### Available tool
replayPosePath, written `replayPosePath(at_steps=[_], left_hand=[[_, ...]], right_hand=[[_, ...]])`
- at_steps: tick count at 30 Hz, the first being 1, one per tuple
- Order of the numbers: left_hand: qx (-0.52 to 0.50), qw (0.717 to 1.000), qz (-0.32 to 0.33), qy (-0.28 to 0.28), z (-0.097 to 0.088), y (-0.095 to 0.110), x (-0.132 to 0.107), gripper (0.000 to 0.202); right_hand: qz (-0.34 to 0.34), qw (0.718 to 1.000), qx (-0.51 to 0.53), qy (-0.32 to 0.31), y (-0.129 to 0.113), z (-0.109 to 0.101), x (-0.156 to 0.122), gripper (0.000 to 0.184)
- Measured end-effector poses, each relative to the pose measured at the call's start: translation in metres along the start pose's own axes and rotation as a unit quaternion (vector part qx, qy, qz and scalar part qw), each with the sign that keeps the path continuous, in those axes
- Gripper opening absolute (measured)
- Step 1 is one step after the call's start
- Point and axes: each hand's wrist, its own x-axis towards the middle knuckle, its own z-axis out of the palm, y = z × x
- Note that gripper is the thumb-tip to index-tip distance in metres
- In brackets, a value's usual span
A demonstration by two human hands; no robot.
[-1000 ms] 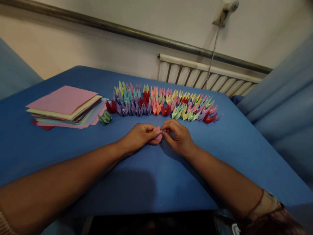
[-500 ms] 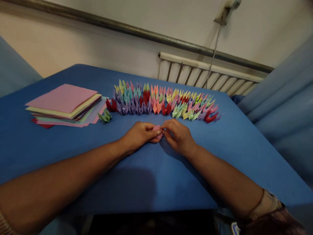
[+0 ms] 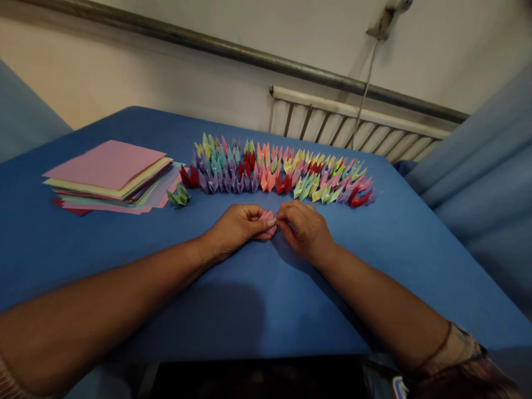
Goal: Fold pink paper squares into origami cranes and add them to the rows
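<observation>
A small pink folded paper (image 3: 270,217), shaped like the origami cranes behind it, is pinched in my left hand (image 3: 239,228) between thumb and fingers. The fingertips of my right hand (image 3: 305,230) close on the right-hand tip of the same paper. Just beyond both hands stand rows of many-coloured origami cranes (image 3: 249,180), set close together. A single green crane (image 3: 178,195) sits apart at the left end of the front row. My fingers cover much of the pink paper.
A stack of coloured paper squares (image 3: 108,163), pink on top, lies at the left on the blue tabletop (image 3: 199,327). Behind the table are a radiator (image 3: 324,124), a wall pipe (image 3: 233,52) and a hanging cord (image 3: 366,94). A blue curtain (image 3: 490,183) hangs at the right.
My right fingertips have shifted slightly at the tip of the pink paper. My left hand keeps its hold, and the cranes and stack stay in place.
</observation>
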Motion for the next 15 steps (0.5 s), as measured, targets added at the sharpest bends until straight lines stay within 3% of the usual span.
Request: replayPosePath(at_steps=[9, 15], left_hand=[[-0.015, 1.0, 0.003, 0.012, -0.0017, -0.0006, 0.0019, 0.034], [-0.023, 1.0, 0.001, 0.015, -0.0013, -0.0005, 0.0026, 0.031]], right_hand=[[0.012, 1.0, -0.009, 0.015, -0.0053, 0.0006, -0.002, 0.011], [0.048, 0.997, 0.053, 0.038, -0.0087, 0.001, -0.0032, 0.007]])
